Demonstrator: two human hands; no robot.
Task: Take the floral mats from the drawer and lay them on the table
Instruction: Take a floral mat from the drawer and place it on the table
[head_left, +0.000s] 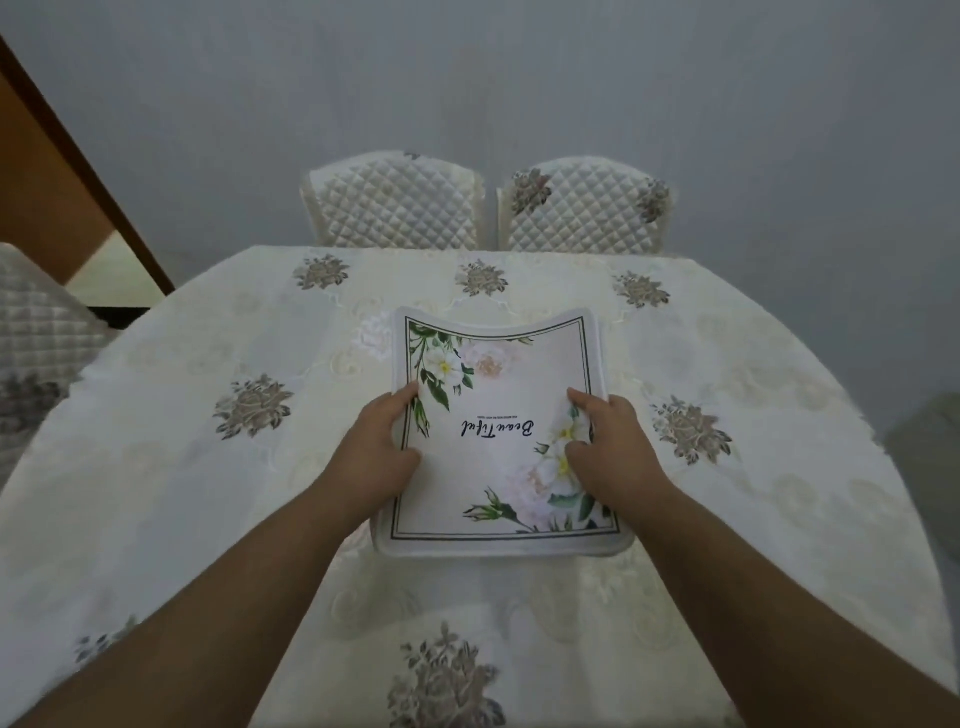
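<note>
from the head camera, a stack of floral mats (498, 441) was held over the middle of the table (182, 493), which was covered with a cream cloth patterned with grey-brown flowers. the top mat showed white blooms and green leaves inside a thin dark border, with the word "beautiful" printed upside down as seen from this side. the far edge of the stack curved upward at both corners, and the near edge seemed slightly raised off the cloth, though i could not tell for sure whether it touched.

the left hand (374, 447) grasped the stack's left edge, thumb on top and fingers curled beneath. the right hand (610, 447) gripped the right edge, its fingers curled over the printed flowers near that side. both forearms reached in from the table's near edge.

beyond the far edge of the table stood two chairs, the left chair (392, 202) and the right chair (584, 208), both in quilted covers, backs against a pale wall. another quilted chair (36, 327) sat at the table's left edge.
</note>
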